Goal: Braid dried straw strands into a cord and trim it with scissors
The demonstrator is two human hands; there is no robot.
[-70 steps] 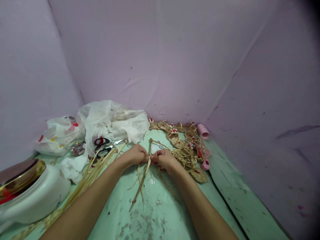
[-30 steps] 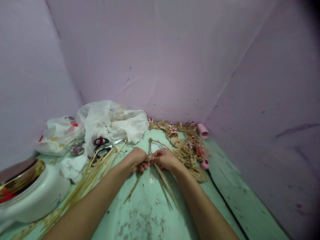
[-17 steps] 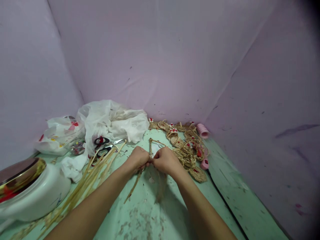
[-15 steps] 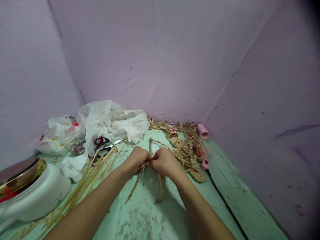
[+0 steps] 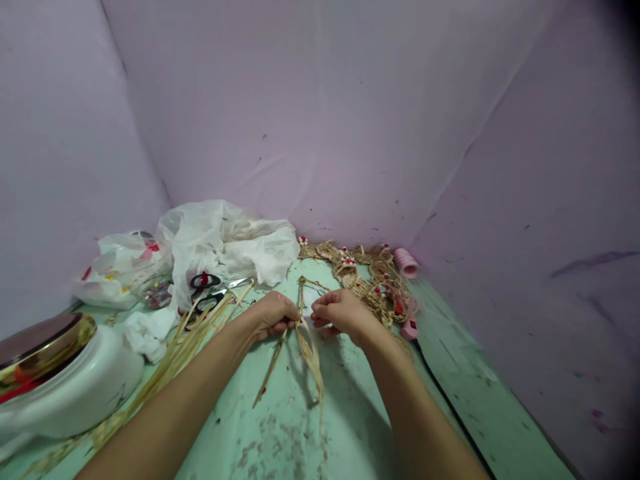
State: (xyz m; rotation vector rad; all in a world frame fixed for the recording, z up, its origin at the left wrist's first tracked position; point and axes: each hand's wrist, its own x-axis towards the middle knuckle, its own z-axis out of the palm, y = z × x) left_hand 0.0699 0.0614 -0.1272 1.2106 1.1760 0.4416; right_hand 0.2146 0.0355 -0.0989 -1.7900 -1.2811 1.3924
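My left hand (image 5: 278, 315) pinches a twisted straw cord (image 5: 302, 293) at the middle of the green table. From that pinch, loose fibre strands (image 5: 311, 360) hang down toward me, and a thinner strand (image 5: 270, 373) slants off to the lower left. My right hand (image 5: 336, 312) is just to the right of the cord, its fingers apart and a small gap between it and my left hand. Part of the cord runs up to a bend and back down toward my right hand.
Black-handled scissors (image 5: 207, 293) lie by long straw strips (image 5: 185, 353) on the left, near plastic bags (image 5: 225, 240) and a white pot (image 5: 75, 393). Braided straw pieces with beads (image 5: 375, 287), a pink spool (image 5: 406, 263) and a black cable (image 5: 450, 407) are on the right.
My right hand has let go of the strands and moved slightly right, its fingers opening. The loose fibres now hang in plain view between the hands. My left hand has kept its pinch.
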